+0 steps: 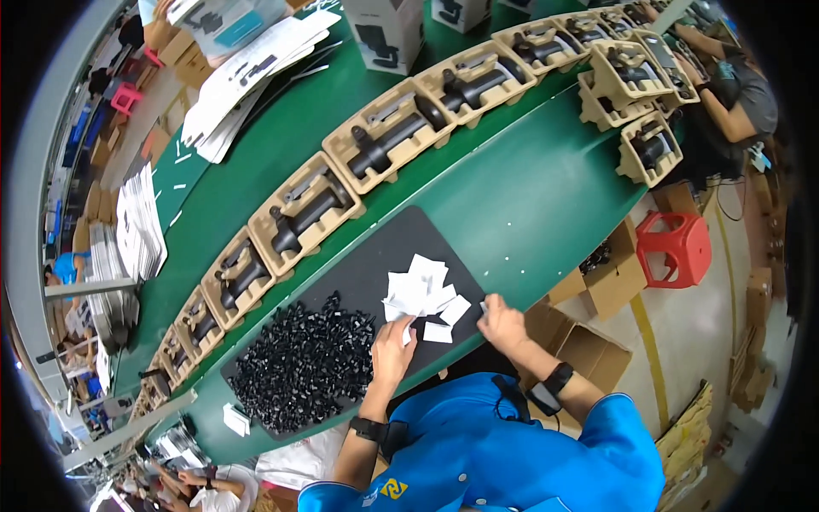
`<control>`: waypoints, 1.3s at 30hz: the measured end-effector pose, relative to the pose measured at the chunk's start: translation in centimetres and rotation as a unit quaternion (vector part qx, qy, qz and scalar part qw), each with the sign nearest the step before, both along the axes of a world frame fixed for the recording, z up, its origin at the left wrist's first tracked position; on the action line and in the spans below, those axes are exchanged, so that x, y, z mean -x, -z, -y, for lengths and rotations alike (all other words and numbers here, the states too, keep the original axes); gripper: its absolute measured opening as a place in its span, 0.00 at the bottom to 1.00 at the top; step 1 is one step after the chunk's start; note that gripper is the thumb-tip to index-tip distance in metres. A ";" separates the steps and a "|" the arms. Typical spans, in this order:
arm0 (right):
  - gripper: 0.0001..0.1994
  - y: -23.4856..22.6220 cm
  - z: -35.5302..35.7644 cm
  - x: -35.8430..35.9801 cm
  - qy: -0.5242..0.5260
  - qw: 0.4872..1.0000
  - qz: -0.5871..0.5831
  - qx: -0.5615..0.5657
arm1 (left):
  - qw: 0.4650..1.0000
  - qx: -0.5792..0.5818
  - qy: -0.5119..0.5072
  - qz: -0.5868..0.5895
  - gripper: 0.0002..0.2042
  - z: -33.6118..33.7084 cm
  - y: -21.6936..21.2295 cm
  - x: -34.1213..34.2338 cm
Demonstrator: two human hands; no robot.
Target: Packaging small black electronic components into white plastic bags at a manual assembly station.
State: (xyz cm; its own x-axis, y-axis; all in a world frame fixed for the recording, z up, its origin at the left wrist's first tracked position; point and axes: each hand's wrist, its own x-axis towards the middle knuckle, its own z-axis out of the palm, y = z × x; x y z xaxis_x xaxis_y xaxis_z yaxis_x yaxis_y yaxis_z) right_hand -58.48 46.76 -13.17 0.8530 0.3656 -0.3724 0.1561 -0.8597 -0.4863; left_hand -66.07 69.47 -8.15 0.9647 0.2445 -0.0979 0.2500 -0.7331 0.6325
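My left hand [392,352] is closed, its fingertips pinching a small white paper piece [407,336] at the near edge of a heap. That heap of white paper pieces [415,288] lies on a dark grey mat [409,235], with some pieces loose at its right side. My right hand [505,326] is off the mat's right edge, above the green table, fingers closed. Something small and pale shows at its fingertips, too small to name. Left of my left hand, a wide pile of small black parts [299,363] covers much of the mat.
Beyond the mat, a curved row of tan moulded trays [388,141] holds black devices. More trays [650,149] stack at the far right, near a person's arm [725,115]. Open cardboard boxes [593,354] and a red stool [674,249] stand to the right. Printed sheets [256,81] lie far left.
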 end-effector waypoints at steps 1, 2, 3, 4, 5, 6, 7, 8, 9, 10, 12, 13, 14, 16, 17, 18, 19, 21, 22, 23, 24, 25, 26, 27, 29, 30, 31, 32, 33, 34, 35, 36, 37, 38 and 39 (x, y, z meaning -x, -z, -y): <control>0.16 0.4 0.7 -0.8 0.005 1.000 0.001 -0.008 | 1.000 -0.010 0.016 0.009 0.11 -0.2 -0.1 0.1; 0.16 0.7 1.4 -2.1 -0.004 1.000 -0.017 -0.010 | 0.997 0.002 0.070 0.020 0.12 -0.6 0.3 0.3; 0.15 0.5 2.3 -3.3 -0.011 0.999 -0.034 -0.011 | 0.991 0.016 0.126 0.031 0.12 -0.8 0.3 0.7; 0.15 -0.2 3.2 -5.0 -0.022 0.994 -0.071 -0.081 | 0.985 0.007 0.175 -0.004 0.13 -0.6 0.0 0.8; 0.14 -2.6 2.8 -7.8 0.097 0.932 -0.315 -0.147 | 0.976 -0.006 0.218 -0.018 0.18 -0.5 0.2 1.1; 0.13 -2.1 3.3 -9.3 0.166 0.883 -0.345 -0.272 | 0.971 -0.014 0.237 -0.022 0.16 -0.1 0.6 1.1; 0.12 -3.4 2.7 -12.2 0.178 0.868 -0.342 -0.311 | 0.967 -0.027 0.253 -0.027 0.15 0.1 1.2 1.4; 0.12 -3.8 1.6 -15.2 0.173 0.883 -0.291 -0.325 | 0.964 -0.034 0.259 -0.040 0.13 0.1 1.7 1.6; 0.12 -5.4 -0.3 -18.2 0.168 0.908 -0.214 -0.318 | 0.962 -0.063 0.263 -0.047 0.11 0.0 2.6 1.8; 0.12 -6.3 -1.8 -21.2 0.146 0.916 -0.148 -0.343 | 0.966 -0.056 0.248 -0.050 0.11 0.0 2.9 1.8; 0.12 -5.5 -5.0 -26.9 0.112 0.911 -0.030 -0.396 | 0.973 -0.035 0.217 -0.066 0.10 0.2 2.4 1.4; 0.13 -6.4 -7.1 -28.8 0.141 0.922 -0.006 -0.360 | 0.976 -0.010 0.200 -0.087 0.09 0.3 2.1 1.3; 0.13 -5.6 -8.8 -30.6 0.161 0.909 0.019 -0.383 | 0.979 0.016 0.181 -0.094 0.10 0.5 2.4 1.2; 0.13 -5.8 -12.8 -32.0 0.150 0.924 0.040 -0.350 | 0.982 0.048 0.145 -0.113 0.11 0.5 2.8 1.4; 0.12 -4.6 -13.9 -32.6 0.129 0.931 0.079 -0.332 | 0.981 0.053 0.141 -0.122 0.11 0.7 2.7 1.3; 0.12 -4.4 -15.0 -32.7 0.128 0.942 0.109 -0.291 | 0.982 0.046 0.148 -0.106 0.12 0.6 2.6 1.2; 0.12 -4.2 -15.8 -32.7 0.128 0.950 0.141 -0.249 | 0.983 0.038 0.155 -0.091 0.12 0.5 2.4 1.2; 0.10 -4.0 -16.6 -32.8 0.080 0.958 0.226 -0.160 | 0.983 0.019 0.164 -0.083 0.13 0.0 2.1 1.2; 0.08 -3.9 -17.1 -32.8 0.051 0.943 0.297 -0.143 | 0.981 0.002 0.178 -0.078 0.13 -0.2 2.0 1.2; 0.06 -4.1 -17.8 -32.4 0.020 0.922 0.364 -0.127 | 0.982 0.001 0.172 -0.077 0.13 -0.4 2.6 1.8; 0.06 -4.0 -18.7 -32.5 0.015 0.922 0.365 -0.131 | 0.985 -0.018 0.163 -0.053 0.13 -0.6 3.8 2.7; 0.05 -3.1 -19.1 -33.0 0.006 0.920 0.389 -0.052 | 0.986 -0.031 0.160 -0.034 0.14 -0.6 4.0 2.8; 0.04 -2.1 -19.3 -33.2 -0.004 0.911 0.412 0.027 | 0.987 -0.029 0.152 -0.052 0.11 -0.8 4.3 3.0; 0.04 -1.5 -19.5 -32.9 -0.010 0.912 0.410 0.024 | 0.987 -0.028 0.146 -0.055 0.11 -1.0 3.5 3.3; 0.06 -0.9 -19.5 -32.9 -0.067 0.906 0.412 0.073 | 0.994 0.088 0.046 -0.040 0.09 -1.6 1.4 3.6; 0.06 -0.7 -19.7 -32.7 -0.071 0.906 0.410 0.081 | 0.989 0.132 -0.018 -0.058 0.08 -1.8 -0.3 3.6; 0.06 -0.7 -19.7 -32.6 -0.074 0.906 0.409 0.076 | 0.983 0.143 -0.066 -0.093 0.10 -2.5 -1.6 3.7; 0.06 -0.7 -19.7 -32.5 -0.078 0.905 0.405 0.101 | 0.970 0.197 -0.117 -0.083 0.10 -3.3 -2.6 3.8; 0.06 -1.0 -19.8 -32.7 -0.082 0.903 0.403 0.125 | 0.951 0.250 -0.168 -0.071 0.11 -4.2 -3.2 3.8; 0.07 -1.6 -20.1 -32.6 -0.101 0.898 0.387 0.182 | 0.924 0.307 -0.212 -0.088 0.11 -5.2 -3.8 3.5; 0.07 -2.3 -20.4 -32.7 -0.120 0.889 0.370 0.239 | 0.909 0.331 -0.241 -0.080 0.10 -6.0 -4.5 2.9; 0.07 -3.3 -20.6 -32.8 -0.101 0.899 0.321 0.280 | 0.902 0.354 -0.242 -0.049 0.09 -7.0 -5.0 2.2; 0.07 -3.3 -20.3 -32.3 -0.089 0.879 0.415 0.219 | 0.874 0.404 -0.267 -0.039 0.08 -7.9 -6.2 1.3; 0.09 -4.9 -20.8 -30.4 -0.119 0.889 0.432 0.094 | 0.881 0.399 -0.255 -0.027 0.08 -8.9 -7.2 0.9; 0.13 -7.8 -21.3 -27.7 -0.150 0.884 0.441 -0.037 | 0.878 0.407 -0.249 -0.024 0.09 -9.9 -7.9 0.9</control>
State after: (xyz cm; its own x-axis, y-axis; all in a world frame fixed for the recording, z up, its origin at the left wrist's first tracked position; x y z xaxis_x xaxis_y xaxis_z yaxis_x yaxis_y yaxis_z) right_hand -30.77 68.03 -5.34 0.6605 0.6204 0.4228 0.7182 -0.6862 -0.1152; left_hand -66.93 79.37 -0.30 0.7473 0.4658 -0.4740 0.4528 0.1651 0.8762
